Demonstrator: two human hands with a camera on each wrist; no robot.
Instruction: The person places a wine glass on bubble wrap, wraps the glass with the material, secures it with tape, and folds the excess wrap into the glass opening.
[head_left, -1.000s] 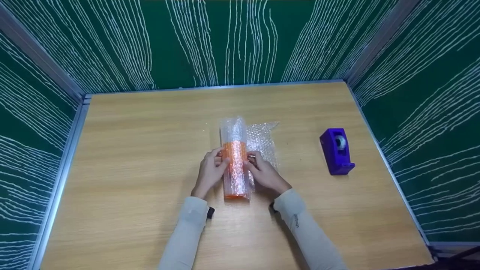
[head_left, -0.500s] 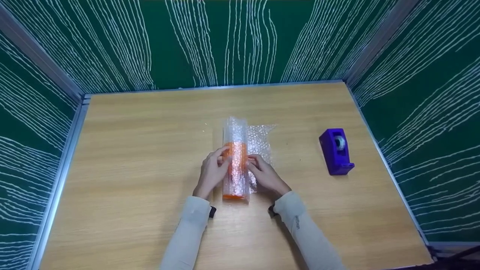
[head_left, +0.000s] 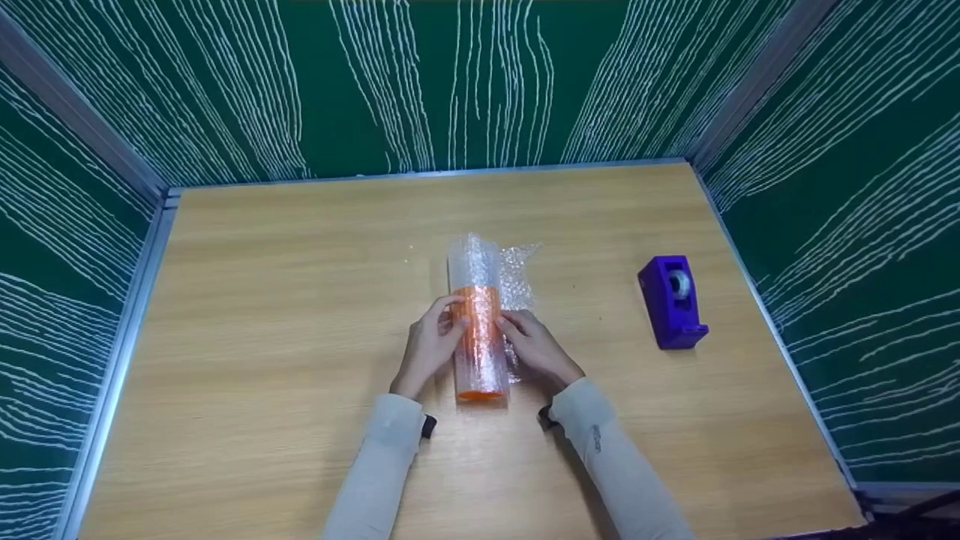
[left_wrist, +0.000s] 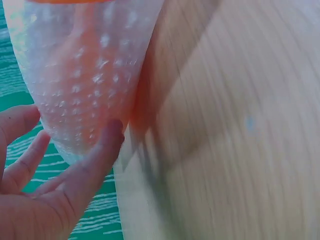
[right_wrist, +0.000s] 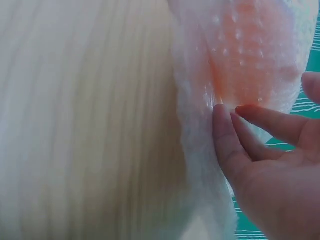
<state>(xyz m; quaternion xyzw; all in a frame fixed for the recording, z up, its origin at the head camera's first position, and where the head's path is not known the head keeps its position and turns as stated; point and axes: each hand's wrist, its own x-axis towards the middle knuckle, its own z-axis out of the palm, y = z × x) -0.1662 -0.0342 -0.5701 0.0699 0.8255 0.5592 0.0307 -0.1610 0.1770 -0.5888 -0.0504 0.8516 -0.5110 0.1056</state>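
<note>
The fingers of the left hand (head_left: 430, 343) and right hand (head_left: 535, 345) are clamped on opposite sides of the bubble-wrapped orange cylinder (head_left: 481, 349), lying near-to-far mid-counter (head_left: 262, 337). A bubble-wrap flap (head_left: 516, 274) extends right; a purple tape dispenser (head_left: 666, 319) stands farther right.

One orange object (head_left: 481, 330), one bubble-wrap sheet (head_left: 516, 276), one dispenser (head_left: 664, 309) show.

Bubble wrap (head_left: 474, 262): glossy, bumpy plastic. Table (head_left: 292, 300): wood-grained, smooth. Tape dispenser (head_left: 664, 319): smooth plastic.
</note>
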